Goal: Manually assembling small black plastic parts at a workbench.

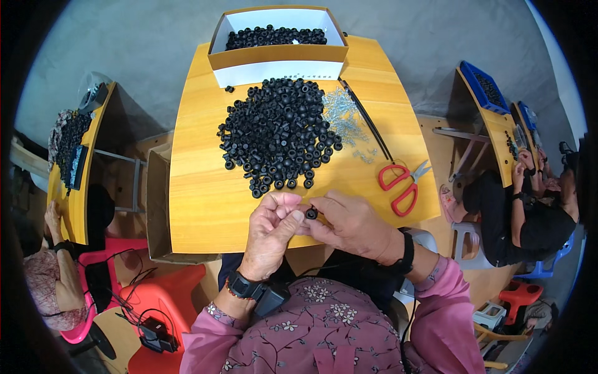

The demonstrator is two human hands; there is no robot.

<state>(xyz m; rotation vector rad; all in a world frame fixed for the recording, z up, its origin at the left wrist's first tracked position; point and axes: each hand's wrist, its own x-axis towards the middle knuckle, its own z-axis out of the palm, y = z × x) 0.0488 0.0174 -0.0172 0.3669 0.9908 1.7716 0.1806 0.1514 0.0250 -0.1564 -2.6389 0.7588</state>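
A small round black rubber-like part (311,213) with a hole in its face sits between the thumb and forefinger of my right hand (355,225). My left hand (271,229) is closed right beside it, thumb bent against the forefinger; anything pinched there is too small to make out. Just beyond my fingers, a large heap of the same black parts (274,134) covers the middle of the table. A scatter of small silvery screw-like pieces (342,115) lies along the heap's right side.
On the yellow wooden table (196,199), a box (277,57) of black parts stands at the far edge. Red-handled scissors (402,187) and a thin black rod (367,121) lie at right. A red chair (165,318) stands at left. Other people sit at side tables.
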